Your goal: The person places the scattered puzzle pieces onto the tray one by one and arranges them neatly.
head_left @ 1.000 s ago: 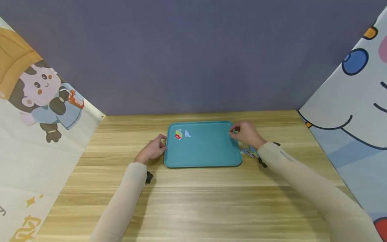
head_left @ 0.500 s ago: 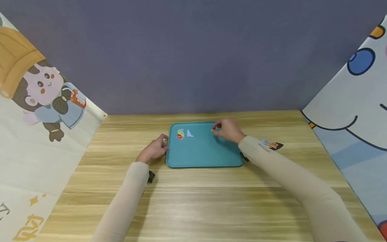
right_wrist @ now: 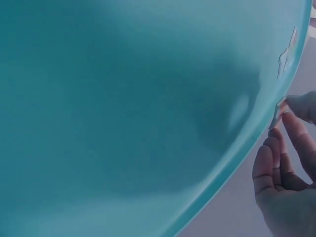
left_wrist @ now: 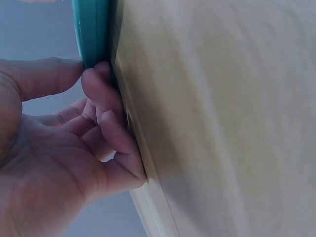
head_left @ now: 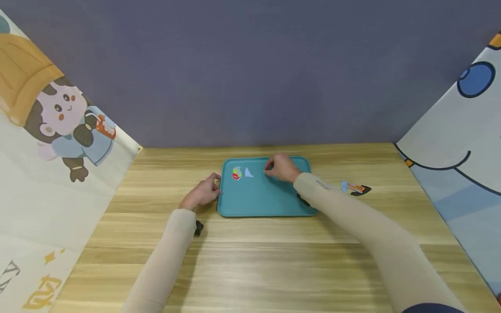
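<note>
On the wooden table lies a teal tray (head_left: 266,200). My left hand (head_left: 202,191) holds its left edge, thumb and curled fingers at the rim in the left wrist view. Over the tray's upper middle, my right hand (head_left: 282,168) pinches a small flat piece (right_wrist: 279,112) between thumb and finger; orange and pale colours show on it. To its left on the tray lie a red, yellow and pale printed piece (head_left: 236,173) and a pale blue piece (head_left: 248,172). The right hand and forearm hide part of the tray.
Several printed pieces (head_left: 355,188), blue, orange and black, lie on the wooden table (head_left: 254,261) right of the tray. A grey-blue panel (head_left: 258,74) stands behind. Cartoon-printed sheets flank the table on the left (head_left: 35,187) and right (head_left: 450,134).
My right hand has moved left from the tray's right edge to its upper middle, carrying the small piece. Loose pieces on the right have come into sight. The left hand stays at the tray.
</note>
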A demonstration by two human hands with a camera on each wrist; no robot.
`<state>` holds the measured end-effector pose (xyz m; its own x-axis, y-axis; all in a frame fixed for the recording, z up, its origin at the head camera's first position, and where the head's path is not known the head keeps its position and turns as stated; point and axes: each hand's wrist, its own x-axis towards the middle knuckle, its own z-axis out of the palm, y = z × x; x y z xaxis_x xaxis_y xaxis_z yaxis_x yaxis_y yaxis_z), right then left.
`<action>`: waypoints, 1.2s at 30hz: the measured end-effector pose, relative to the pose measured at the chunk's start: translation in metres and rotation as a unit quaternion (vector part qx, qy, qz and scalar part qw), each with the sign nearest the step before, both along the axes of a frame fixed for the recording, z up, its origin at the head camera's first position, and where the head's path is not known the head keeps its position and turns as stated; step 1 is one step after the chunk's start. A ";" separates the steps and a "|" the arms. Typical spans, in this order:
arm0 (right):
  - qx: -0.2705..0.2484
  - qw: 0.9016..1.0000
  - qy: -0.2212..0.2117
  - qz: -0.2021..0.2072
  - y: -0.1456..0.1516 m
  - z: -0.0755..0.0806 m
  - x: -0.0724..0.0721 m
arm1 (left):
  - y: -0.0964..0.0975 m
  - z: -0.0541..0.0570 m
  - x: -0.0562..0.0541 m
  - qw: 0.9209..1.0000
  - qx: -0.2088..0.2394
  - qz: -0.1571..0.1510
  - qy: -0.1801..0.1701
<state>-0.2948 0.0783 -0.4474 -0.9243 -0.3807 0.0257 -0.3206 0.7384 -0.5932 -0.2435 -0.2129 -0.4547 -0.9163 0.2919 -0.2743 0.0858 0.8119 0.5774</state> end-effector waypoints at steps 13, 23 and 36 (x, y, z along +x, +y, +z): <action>0.005 1.000 -0.017 -0.012 -0.011 -0.009 -0.012 | 0.013 -0.001 -0.005 1.000 0.000 -0.003 -0.004; 0.007 1.000 -0.005 -0.020 -0.010 -0.014 -0.009 | 0.018 0.000 -0.007 1.000 0.003 -0.006 0.003; -0.028 0.999 0.015 -0.021 0.021 -0.001 -0.010 | 0.006 0.003 -0.004 1.000 -0.009 0.006 0.002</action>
<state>-0.3044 0.0993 -0.4482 -0.9382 -0.3384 0.0727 -0.3074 0.7180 -0.6245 -0.2472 -0.2073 -0.4521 -0.9208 0.2757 -0.2759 0.0780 0.8234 0.5621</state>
